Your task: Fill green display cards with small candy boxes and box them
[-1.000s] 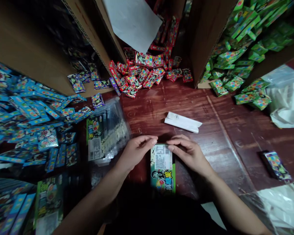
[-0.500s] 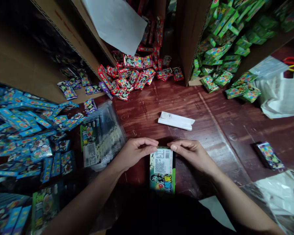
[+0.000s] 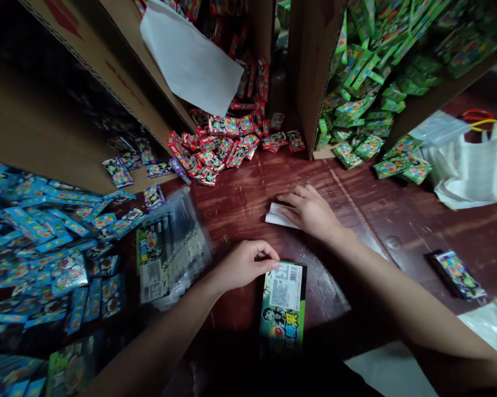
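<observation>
Pinching the printed packet (image 3: 283,300) with the left hand (image 3: 246,266), right hand (image 3: 316,215) on the white strip (image 3: 278,217).
Left grip: thumb and forefinger pressed together at the packet's top edge, near its left corner. Packet is label up, right in front of the person at the near side of the bench (image 3: 240,212); its bottom end is lost in shadow. Right grip: thumb over the strip, fingers at its far side; can't tell if it's pinched. Strip is on the bench, beyond the packet and apart from it. Stack of clear sleeves (image 3: 182,251) left of the left hand, blue packs (image 3: 45,237) piled further left, red packs (image 3: 221,151) beyond the strip, green packs (image 3: 370,105) far right.
</observation>
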The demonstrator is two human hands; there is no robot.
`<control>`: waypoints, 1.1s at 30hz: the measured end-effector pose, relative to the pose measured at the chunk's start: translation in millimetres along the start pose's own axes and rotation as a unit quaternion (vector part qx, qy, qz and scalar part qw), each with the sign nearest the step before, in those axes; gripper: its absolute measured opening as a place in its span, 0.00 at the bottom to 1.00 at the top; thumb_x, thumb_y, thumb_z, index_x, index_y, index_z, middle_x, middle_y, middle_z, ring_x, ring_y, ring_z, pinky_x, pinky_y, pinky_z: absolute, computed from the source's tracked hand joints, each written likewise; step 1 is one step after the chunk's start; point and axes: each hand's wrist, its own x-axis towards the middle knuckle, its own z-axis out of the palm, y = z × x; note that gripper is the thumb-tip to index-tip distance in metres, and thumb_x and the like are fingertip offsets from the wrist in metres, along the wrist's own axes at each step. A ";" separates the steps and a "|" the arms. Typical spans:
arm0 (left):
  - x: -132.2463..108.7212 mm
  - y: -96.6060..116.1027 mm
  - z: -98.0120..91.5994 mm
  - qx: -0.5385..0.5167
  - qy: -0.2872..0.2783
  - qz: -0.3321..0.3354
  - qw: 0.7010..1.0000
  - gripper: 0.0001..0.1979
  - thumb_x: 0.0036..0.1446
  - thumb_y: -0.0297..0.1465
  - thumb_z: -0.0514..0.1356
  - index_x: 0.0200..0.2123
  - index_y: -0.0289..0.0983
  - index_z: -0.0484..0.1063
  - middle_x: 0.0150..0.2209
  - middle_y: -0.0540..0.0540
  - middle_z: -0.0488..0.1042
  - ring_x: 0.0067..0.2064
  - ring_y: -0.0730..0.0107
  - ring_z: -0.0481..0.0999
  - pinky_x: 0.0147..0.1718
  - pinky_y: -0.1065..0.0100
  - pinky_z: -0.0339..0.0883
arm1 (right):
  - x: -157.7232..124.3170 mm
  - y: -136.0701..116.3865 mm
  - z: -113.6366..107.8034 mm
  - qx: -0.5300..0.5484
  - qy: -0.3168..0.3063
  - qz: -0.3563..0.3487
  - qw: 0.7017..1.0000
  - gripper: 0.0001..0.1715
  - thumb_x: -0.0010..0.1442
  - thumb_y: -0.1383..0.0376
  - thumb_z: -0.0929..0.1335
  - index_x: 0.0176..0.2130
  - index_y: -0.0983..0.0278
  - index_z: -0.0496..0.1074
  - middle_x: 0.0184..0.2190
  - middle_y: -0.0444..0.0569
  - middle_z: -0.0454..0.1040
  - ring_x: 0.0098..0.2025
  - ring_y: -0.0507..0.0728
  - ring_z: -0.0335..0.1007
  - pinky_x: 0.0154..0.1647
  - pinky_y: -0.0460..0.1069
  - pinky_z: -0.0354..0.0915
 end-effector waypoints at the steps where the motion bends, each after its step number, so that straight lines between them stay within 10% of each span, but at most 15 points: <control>1: 0.3 -0.1 -0.9 0.022 0.001 0.005 1.000 0.07 0.58 0.32 0.65 0.37 0.35 0.78 0.36 0.46 0.80 0.37 0.67 0.78 0.39 0.67 0.70 | 4.5 2.7 2.4 0.000 -0.015 -0.014 1.000 0.16 0.68 0.59 0.67 0.49 0.63 0.77 0.43 0.54 0.77 0.44 0.62 0.68 0.50 0.56 0.63; 7: 22.3 10.1 -26.6 0.191 0.201 0.147 0.949 0.13 0.59 0.31 0.64 0.48 0.42 0.76 0.64 0.42 0.67 0.61 0.56 0.69 0.55 0.56 0.66 | 4.3 5.8 6.3 0.144 -0.020 -0.038 0.989 0.09 0.69 0.63 0.66 0.39 0.62 0.75 0.37 0.49 0.78 0.40 0.57 0.70 0.47 0.52 0.61; 14: 81.7 12.1 -41.6 0.215 0.181 0.140 0.950 0.23 0.60 0.26 0.60 0.59 0.40 0.67 0.42 0.47 0.81 0.48 0.61 0.76 0.57 0.53 0.63 | -7.6 -2.3 -19.3 0.265 0.048 0.005 0.963 0.07 0.68 0.61 0.67 0.39 0.61 0.74 0.35 0.46 0.74 0.39 0.55 0.69 0.45 0.51 0.62; 20: 38.2 12.7 -25.8 0.308 0.337 0.179 0.872 0.22 0.63 0.23 0.55 0.59 0.38 0.67 0.58 0.40 0.71 0.58 0.59 0.68 0.58 0.55 0.62 | -46.4 -19.8 -44.6 0.403 0.022 0.102 0.909 0.11 0.66 0.60 0.70 0.49 0.58 0.72 0.38 0.45 0.71 0.39 0.54 0.67 0.42 0.49 0.64; 25: -12.5 1.2 9.7 0.321 0.194 0.107 0.921 0.10 0.63 0.30 0.59 0.46 0.40 0.77 0.43 0.44 0.75 0.48 0.58 0.71 0.52 0.55 0.66 | -72.2 -35.6 -35.3 0.500 -0.083 0.134 0.852 0.25 0.68 0.61 0.67 0.62 0.56 0.60 0.39 0.45 0.67 0.40 0.52 0.64 0.44 0.48 0.64; 33: -26.9 13.0 19.3 0.089 0.071 0.050 0.992 0.09 0.64 0.32 0.58 0.45 0.38 0.76 0.41 0.48 0.80 0.40 0.68 0.78 0.43 0.66 0.71 | -75.7 -55.2 -31.8 0.508 -0.169 0.083 0.840 0.32 0.66 0.65 0.67 0.66 0.59 0.55 0.38 0.44 0.67 0.39 0.51 0.65 0.43 0.49 0.65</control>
